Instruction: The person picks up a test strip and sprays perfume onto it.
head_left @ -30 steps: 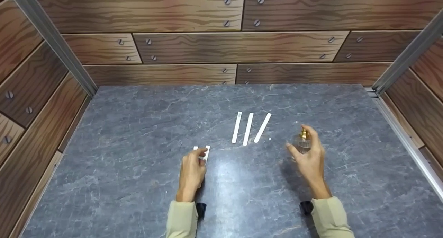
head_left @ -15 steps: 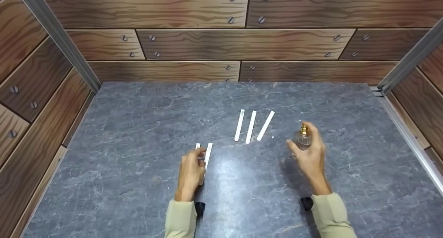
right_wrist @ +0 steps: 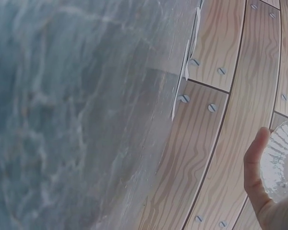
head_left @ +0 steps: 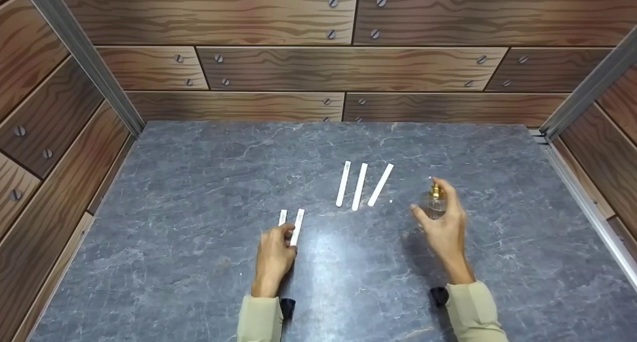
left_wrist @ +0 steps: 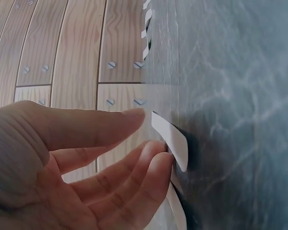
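My right hand (head_left: 446, 227) grips a clear glass perfume bottle (head_left: 436, 206) with a gold spray top, held above the table; its forefinger lies at the top. The ribbed glass of the bottle (right_wrist: 281, 158) also shows in the right wrist view, at the right edge. My left hand (head_left: 273, 255) is low beside two white paper strips, its fingers loosely bent and the thumb apart from them. The right strip (head_left: 297, 226) is mostly in sight; the left strip (head_left: 283, 216) is largely hidden by the fingers. In the left wrist view, the fingertips (left_wrist: 159, 160) are close to a strip (left_wrist: 172, 139).
Three more white strips lie farther back: one on the left (head_left: 343, 183), one in the middle (head_left: 360, 186), one slanting on the right (head_left: 380, 184). A small white speck (head_left: 390, 201) is near them. Wood-patterned walls (head_left: 278, 68) enclose the grey marbled table (head_left: 209, 172).
My left hand has drawn back slightly toward me, so more of the two near strips shows. The right hand keeps its hold on the perfume bottle, nearly still.
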The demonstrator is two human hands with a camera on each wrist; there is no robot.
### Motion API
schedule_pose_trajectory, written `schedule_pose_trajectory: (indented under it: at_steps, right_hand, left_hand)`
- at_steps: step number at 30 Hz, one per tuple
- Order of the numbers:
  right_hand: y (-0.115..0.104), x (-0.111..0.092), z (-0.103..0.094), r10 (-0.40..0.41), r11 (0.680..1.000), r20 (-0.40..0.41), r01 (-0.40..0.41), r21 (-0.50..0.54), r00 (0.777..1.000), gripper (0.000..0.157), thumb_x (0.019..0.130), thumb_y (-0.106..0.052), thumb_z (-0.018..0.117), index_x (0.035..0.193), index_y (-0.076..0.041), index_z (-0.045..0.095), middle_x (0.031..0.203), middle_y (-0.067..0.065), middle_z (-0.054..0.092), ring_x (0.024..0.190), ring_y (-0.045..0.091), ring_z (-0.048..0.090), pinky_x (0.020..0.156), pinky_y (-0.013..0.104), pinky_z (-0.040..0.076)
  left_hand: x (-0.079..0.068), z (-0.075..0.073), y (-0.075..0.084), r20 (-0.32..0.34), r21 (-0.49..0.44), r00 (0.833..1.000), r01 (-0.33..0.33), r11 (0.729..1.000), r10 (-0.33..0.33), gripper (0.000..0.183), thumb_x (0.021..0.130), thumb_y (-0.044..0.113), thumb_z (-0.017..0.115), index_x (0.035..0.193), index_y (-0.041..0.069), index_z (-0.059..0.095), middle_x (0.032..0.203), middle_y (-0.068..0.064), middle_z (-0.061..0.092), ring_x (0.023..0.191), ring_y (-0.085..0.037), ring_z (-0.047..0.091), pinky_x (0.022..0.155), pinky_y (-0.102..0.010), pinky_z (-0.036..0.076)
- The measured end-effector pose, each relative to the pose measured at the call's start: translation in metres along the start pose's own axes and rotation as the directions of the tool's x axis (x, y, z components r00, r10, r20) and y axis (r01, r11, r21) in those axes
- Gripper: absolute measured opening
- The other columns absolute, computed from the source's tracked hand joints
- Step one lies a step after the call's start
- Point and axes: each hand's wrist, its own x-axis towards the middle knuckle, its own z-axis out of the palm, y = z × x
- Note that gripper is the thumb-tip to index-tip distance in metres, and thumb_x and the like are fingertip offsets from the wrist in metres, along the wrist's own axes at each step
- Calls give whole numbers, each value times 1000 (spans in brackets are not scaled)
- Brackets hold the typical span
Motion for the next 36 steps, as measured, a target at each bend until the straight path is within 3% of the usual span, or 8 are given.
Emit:
schedule_pose_trajectory:
  at_steps: [6, 14, 20, 24, 36]
  right_hand:
    - [4, -1, 1, -8, 1000, -12, 8, -8, 1000, 66, 72, 14, 82, 132, 3, 56, 104, 25, 66, 80, 0, 57, 66, 10, 49]
    - [5, 0, 2, -23, 1000, -12, 23, -10, 1000, 66, 72, 14, 82, 131, 4, 56, 103, 25, 66, 79, -2, 57, 66, 9, 48]
    - [4, 0, 1, -12, 1000, -14, 12, -6, 1000, 66, 72, 14, 82, 132, 3, 56, 102, 25, 66, 80, -3, 57, 67, 9, 49]
    - [4, -1, 1, -14, 1000, -11, 14, -5, 1000, 67, 72, 14, 82, 132, 4, 56, 104, 25, 66, 81, -3, 57, 67, 9, 49]
    - [2, -1, 4, -11, 1000, -2, 11, -17, 1000, 68, 71, 13, 83, 133, 1, 57, 110, 23, 66, 88, 4, 58, 70, 11, 49]
  left_hand:
    - [-3, 0, 1, -25, 27, 1000, 8, 1000, -7, 41, 64, -18, 68, 102, -3, 75, 81, -10, 70, 69, -20, 60, 61, -42, 52]
    - [-10, 4, 8, -94, 150, 995, 39, 988, -25, 41, 65, -21, 67, 99, 1, 74, 85, -16, 68, 66, -41, 65, 53, -51, 52]
    - [-10, 8, 11, -88, 199, 996, 27, 980, -9, 30, 68, -20, 69, 89, 0, 71, 77, -15, 64, 61, -39, 63, 50, -49, 51]
    - [-10, 9, 11, -72, 182, 997, 22, 983, -9, 25, 68, -21, 70, 81, 0, 68, 74, -14, 63, 60, -36, 62, 51, -46, 51]
    - [-11, 8, 5, -82, 147, 995, -42, 988, 54, 30, 63, -22, 66, 64, 7, 58, 67, -9, 58, 59, -34, 61, 53, -47, 50]
